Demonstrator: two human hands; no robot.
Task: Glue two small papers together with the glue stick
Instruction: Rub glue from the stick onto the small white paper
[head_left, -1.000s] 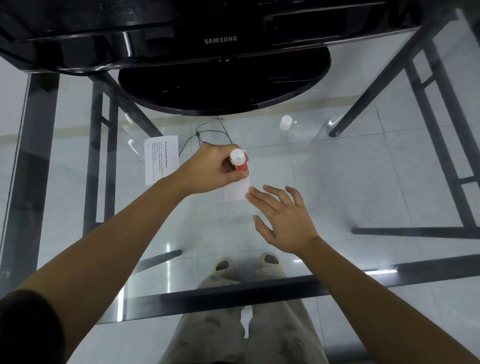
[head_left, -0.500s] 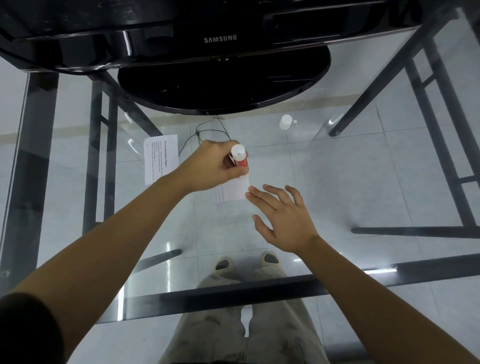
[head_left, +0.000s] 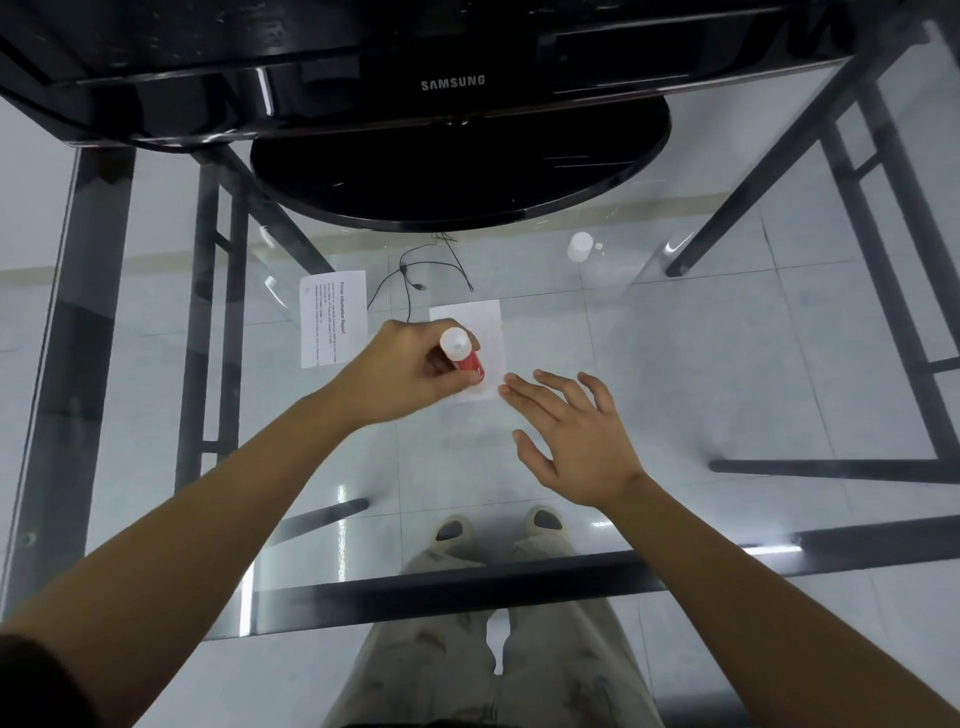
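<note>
My left hand (head_left: 410, 371) grips a red glue stick (head_left: 464, 353) with a white end toward me, its tip pressed down on a small white paper (head_left: 480, 332) lying on the glass table. My right hand (head_left: 569, 441) rests flat with spread fingers, its fingertips touching the paper's near right corner. A second small paper (head_left: 332, 319) with printed text lies to the left, apart from both hands. The white glue cap (head_left: 580, 246) stands farther back on the right.
A black Samsung monitor (head_left: 452, 83) with a round base (head_left: 457, 171) stands at the back of the glass table (head_left: 701, 364). Thin black cables (head_left: 415, 275) lie behind the papers. Through the glass I see black table legs, tiled floor and my legs.
My left hand has drawn the glue stick toward me across the paper, uncovering the paper's far part. The right hand has stayed on the near corner.
</note>
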